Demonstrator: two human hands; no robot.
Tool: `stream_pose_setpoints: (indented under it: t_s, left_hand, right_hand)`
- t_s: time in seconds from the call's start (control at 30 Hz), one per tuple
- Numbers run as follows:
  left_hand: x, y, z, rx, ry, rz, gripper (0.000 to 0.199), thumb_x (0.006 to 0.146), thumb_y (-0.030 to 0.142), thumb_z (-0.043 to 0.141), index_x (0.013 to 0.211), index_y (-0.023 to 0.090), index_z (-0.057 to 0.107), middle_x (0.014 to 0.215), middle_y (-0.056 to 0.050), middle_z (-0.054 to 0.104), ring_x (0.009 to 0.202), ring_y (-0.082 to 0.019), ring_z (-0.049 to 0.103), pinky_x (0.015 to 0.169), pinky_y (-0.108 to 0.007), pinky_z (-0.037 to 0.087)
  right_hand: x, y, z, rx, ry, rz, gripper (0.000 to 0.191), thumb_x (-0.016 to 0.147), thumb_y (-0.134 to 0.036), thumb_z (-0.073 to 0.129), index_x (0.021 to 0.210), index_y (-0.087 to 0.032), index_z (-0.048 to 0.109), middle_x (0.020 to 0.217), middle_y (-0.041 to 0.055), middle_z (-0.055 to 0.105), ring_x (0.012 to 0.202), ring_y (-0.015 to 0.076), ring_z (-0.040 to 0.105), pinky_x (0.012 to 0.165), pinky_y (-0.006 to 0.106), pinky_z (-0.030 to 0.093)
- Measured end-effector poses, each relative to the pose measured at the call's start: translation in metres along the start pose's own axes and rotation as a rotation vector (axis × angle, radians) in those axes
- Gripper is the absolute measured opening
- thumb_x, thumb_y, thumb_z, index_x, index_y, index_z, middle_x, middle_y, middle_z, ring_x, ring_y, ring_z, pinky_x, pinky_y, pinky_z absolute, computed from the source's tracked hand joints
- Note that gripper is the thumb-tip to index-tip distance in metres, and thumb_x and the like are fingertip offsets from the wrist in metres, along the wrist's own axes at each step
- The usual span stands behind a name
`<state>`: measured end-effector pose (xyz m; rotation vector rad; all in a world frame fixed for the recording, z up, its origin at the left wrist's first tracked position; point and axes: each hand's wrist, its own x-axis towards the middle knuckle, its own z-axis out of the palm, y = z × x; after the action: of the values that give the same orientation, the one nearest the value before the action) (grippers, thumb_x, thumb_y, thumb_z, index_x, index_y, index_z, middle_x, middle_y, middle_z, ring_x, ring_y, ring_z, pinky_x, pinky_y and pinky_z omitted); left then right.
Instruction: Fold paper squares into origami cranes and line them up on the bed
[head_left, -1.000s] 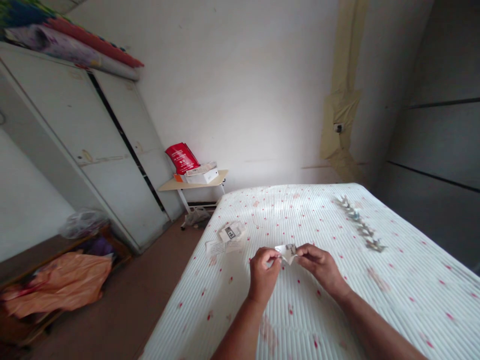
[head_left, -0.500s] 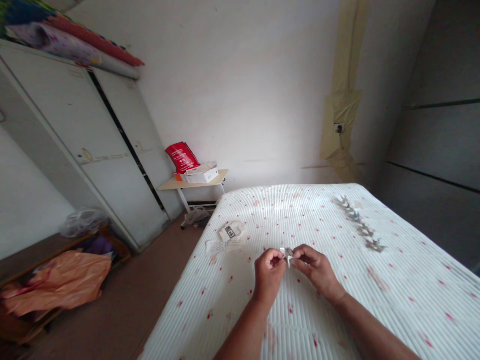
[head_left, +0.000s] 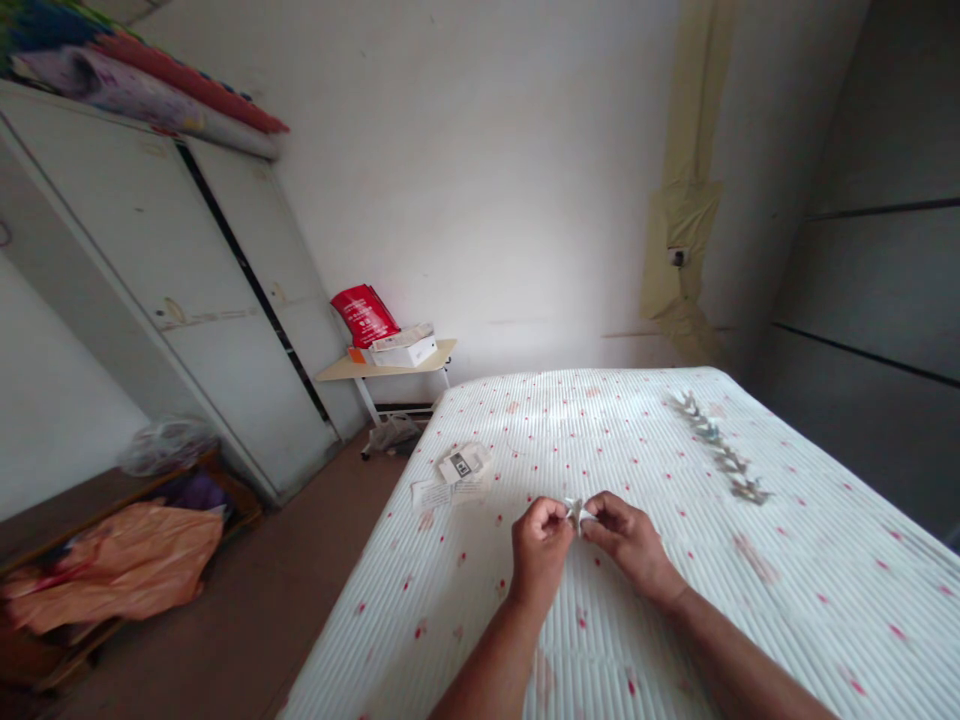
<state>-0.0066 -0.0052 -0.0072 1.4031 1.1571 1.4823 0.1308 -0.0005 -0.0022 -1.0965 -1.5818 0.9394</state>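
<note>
Between my two hands is a small folded paper piece [head_left: 575,514], whitish with a greyish-brown middle and pointed flaps. My left hand [head_left: 541,545] pinches its left side between thumb and fingertips. On the other side, my right hand [head_left: 626,545] pinches a flap with thumb and forefinger. Both hands hover over the bedspread [head_left: 600,640], near the middle of the bed. Further right, several folded paper figures [head_left: 731,462] with pointed tips stand in a slanting row. Left of my hands lie some loose printed paper sheets [head_left: 459,466]. The finer folds are too small to make out.
Beyond the bed's left corner stands a small table [head_left: 341,370] with a red bag [head_left: 365,315] and a white box [head_left: 409,350]. A wardrobe [head_left: 217,300] is at the left. An orange cloth or bag [head_left: 124,560] lies low at the left.
The paper piece has turned a little and its flaps now point outward to both sides. My right hand has shifted slightly left and down; my left hand has barely moved.
</note>
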Motion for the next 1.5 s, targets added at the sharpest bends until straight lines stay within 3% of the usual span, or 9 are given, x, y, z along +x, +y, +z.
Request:
stream_pose_setpoints:
  t_s: [0.2,0.37,0.53,0.9,1.23,1.5]
  left_hand:
    - [0.0,-0.002,0.001,0.018,0.032,0.014,0.003,0.066,0.016,0.054,0.069,0.017,0.052,0.061,0.003,0.055,0.059,-0.009,0.052,0.055,-0.017,0.042]
    - [0.0,-0.001,0.002,-0.085,0.0,-0.033,0.032,0.068,0.016,0.056,0.1,0.015,0.054,0.065,0.002,0.06,0.057,-0.01,0.055,0.054,-0.018,0.045]
    - [0.0,-0.001,0.002,-0.043,-0.011,-0.04,0.019,0.067,0.015,0.055,0.084,0.014,0.064,0.072,-0.002,0.065,0.066,-0.013,0.059,0.061,-0.021,0.047]
    - [0.0,0.007,-0.003,0.034,-0.104,-0.062,0.014,0.067,0.016,0.05,0.063,0.013,0.063,0.056,0.001,0.057,0.056,-0.01,0.049,0.053,-0.019,0.037]
    - [-0.001,0.011,-0.004,0.012,-0.171,-0.045,0.011,0.065,0.013,0.052,0.069,0.013,0.062,0.064,0.0,0.056,0.061,-0.011,0.049,0.058,-0.019,0.038]
    - [0.0,0.004,-0.002,0.148,-0.155,-0.009,0.013,0.061,0.011,0.058,0.073,0.014,0.061,0.064,0.003,0.051,0.061,-0.009,0.046,0.058,-0.019,0.037]
  right_hand:
    - [-0.001,-0.005,0.001,0.084,-0.022,0.025,0.02,0.073,-0.037,0.059,0.067,-0.019,0.055,0.06,-0.0024,0.056,0.056,0.0118,0.05,0.053,0.023,0.039]
    - [-0.001,-0.004,0.001,0.139,-0.059,0.017,0.02,0.075,-0.038,0.059,0.069,-0.018,0.056,0.063,-0.0015,0.058,0.06,0.0125,0.053,0.058,0.024,0.042]
    - [-0.001,-0.001,0.001,0.152,-0.07,0.011,0.019,0.076,-0.037,0.058,0.07,-0.019,0.056,0.063,-0.0019,0.057,0.06,0.0124,0.053,0.058,0.024,0.042]
    - [0.0,0.001,0.001,0.185,-0.093,0.037,0.02,0.076,-0.037,0.058,0.071,-0.018,0.056,0.063,-0.0012,0.059,0.06,0.0121,0.053,0.057,0.024,0.041]
    - [0.001,0.0,0.0,0.23,-0.061,0.052,0.022,0.074,-0.038,0.06,0.07,-0.017,0.058,0.063,0.0,0.059,0.061,0.0132,0.053,0.06,0.025,0.042]
    - [0.001,0.002,0.001,0.221,-0.02,0.056,0.021,0.073,-0.037,0.061,0.068,-0.017,0.058,0.063,-0.0006,0.058,0.06,0.0122,0.051,0.059,0.024,0.041]
